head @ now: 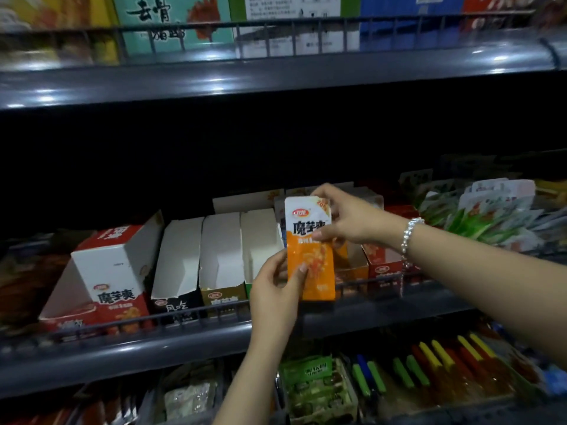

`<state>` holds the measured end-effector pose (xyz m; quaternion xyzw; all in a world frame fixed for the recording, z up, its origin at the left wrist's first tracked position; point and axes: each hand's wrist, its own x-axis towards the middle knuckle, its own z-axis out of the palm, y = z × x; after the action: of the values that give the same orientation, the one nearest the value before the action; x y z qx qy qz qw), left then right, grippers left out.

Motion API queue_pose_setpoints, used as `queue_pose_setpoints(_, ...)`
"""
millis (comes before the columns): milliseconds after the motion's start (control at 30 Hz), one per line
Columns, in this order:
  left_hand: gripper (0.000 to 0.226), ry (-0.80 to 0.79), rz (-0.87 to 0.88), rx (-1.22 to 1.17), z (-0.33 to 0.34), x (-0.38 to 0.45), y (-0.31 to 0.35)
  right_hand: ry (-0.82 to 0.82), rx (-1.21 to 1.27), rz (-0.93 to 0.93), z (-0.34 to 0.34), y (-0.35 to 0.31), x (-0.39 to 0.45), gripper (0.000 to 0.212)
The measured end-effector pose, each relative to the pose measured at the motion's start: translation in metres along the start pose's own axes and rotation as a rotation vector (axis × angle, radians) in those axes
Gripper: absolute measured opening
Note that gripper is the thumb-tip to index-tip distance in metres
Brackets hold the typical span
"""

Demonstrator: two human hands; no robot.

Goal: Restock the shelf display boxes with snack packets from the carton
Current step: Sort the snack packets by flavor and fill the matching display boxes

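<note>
**Orange packet held upright in both hands before the display boxes**

You hold one orange snack packet (310,250) upright in front of the middle shelf (122,354), its printed face toward you. Your right hand (346,216) pinches the white upper end between thumb and curled fingers; a beaded bracelet (409,234) sits on that wrist. Your left hand (276,289) grips the lower left edge, thumb across the front. Judging from this, the two-handed hold keeps the limp packet straight and squared so it can slide standing into a narrow box; whether more packets lie stacked behind the front one cannot be told.

Along the shelf front, behind a low wire rail (190,314), stand the display boxes. Counted from your left:
- one red box (119,302), tilted back, with a white box leaning over it;
- one black-fronted box (178,305), interior white, apparently empty;
- one yellow-fronted box (222,297), likewise apparently empty;
- one box with a green front edge (260,237), largely hidden by your left hand;
- one orange box (352,265) directly behind the packet, the likely destination by colour match;
- one red box on the right (385,262).

That makes six boxes in the front row, with more pale box backs behind them, too dim to count. The carton named in the task is not in view. Loose green and white packets (491,216) lie piled at far right.
</note>
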<state>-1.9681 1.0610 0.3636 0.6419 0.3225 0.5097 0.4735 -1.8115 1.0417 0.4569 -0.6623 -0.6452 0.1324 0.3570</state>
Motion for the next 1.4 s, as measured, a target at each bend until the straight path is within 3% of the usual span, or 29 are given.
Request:
queue_pose_setpoints(167, 0.037, -0.064, 0.158, 0.272, 0.014, 0.010, -0.014, 0.294, -0.287, 0.006, -0.040, 0.007, 0.015, 0.053)
queue_pose_setpoints(267, 0.036, -0.104, 0.226, 0.400, 0.026, 0.012, -0.019, 0.363, -0.426, 0.098, -0.055, 0.017, 0.024, 0.052)
queue_pose_setpoints(533, 0.033, -0.211, 0.223, 0.624, 0.041, 0.015, -0.033, 0.275, -0.471, 0.121, -0.034, 0.029, 0.045, 0.034)
queue_pose_setpoints(700, 0.037, -0.217, 0.324, 0.724, 0.037, 0.018, -0.040, 0.173, -0.564, 0.135, -0.019, 0.042, 0.053, 0.023)
queue_pose_setpoints(1067, 0.048, -0.316, 0.549, 1.153, 0.031, 0.011, -0.048, 0.231, -0.831, 0.081, -0.004, 0.065, 0.054, 0.035)
queue_pose_setpoints(1167, 0.048, -0.299, 0.590, 1.187, 0.031, 0.010, -0.053, 0.204, -0.913, 0.050, -0.002, 0.070, 0.056, 0.051)
queue_pose_setpoints(1400, 0.054, -0.300, 0.589, 1.217, 0.029, 0.005, -0.053, 0.263, -0.886, 0.049, 0.001, 0.083, 0.047, 0.044)
